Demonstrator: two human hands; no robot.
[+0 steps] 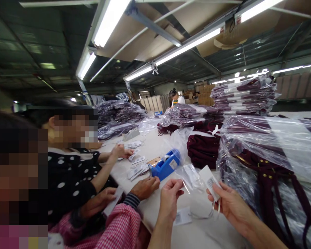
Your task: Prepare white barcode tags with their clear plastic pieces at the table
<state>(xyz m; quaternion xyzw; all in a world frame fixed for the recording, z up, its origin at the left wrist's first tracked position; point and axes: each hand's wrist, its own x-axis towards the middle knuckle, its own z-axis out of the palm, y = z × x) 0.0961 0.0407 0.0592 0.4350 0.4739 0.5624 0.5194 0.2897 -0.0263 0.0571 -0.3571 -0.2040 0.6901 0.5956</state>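
My left hand pinches the edge of a small clear plastic bag above the white table. My right hand holds a white barcode tag against the other side of that bag. Both hands are raised a little over the tabletop. Another white barcode tag lies flat on the table just below my hands. A blue tape dispenser stands just beyond my left hand.
Two people sit on my left; their hands rest on the table near several loose tags. Maroon garments in clear bags are piled on the right and stacked at the back. A distant person stands by cartons.
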